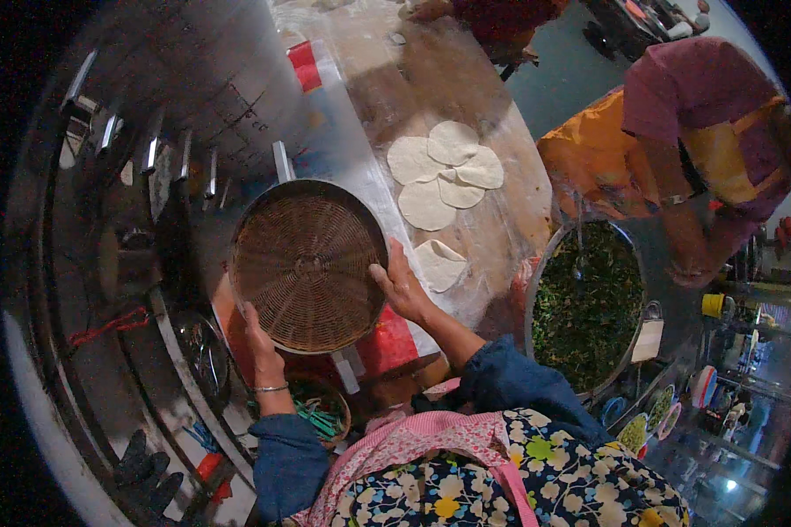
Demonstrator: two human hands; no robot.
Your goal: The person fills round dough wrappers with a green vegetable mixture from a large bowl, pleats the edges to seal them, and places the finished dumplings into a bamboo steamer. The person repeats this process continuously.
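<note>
Both hands hold a round woven basket tray (310, 267) with a pale rim, over the edge of a plastic-covered table. My left hand (262, 346) grips its lower left rim, a bracelet at the wrist. My right hand (401, 283) grips the right rim, thumb over the edge. To the right of the tray, overlapping flat dough rounds (427, 205) lie on a floured wooden board (409, 85). A single dough round (440, 267) with a folded edge lies nearer my right hand. What is under the tray is hidden.
A large round pan of chopped greens (586, 309) stands at the right. A person in an orange apron (593, 148) is beyond it. Dark metal rails (171, 342) run along the left. A basket with green items (320, 415) sits below the table edge.
</note>
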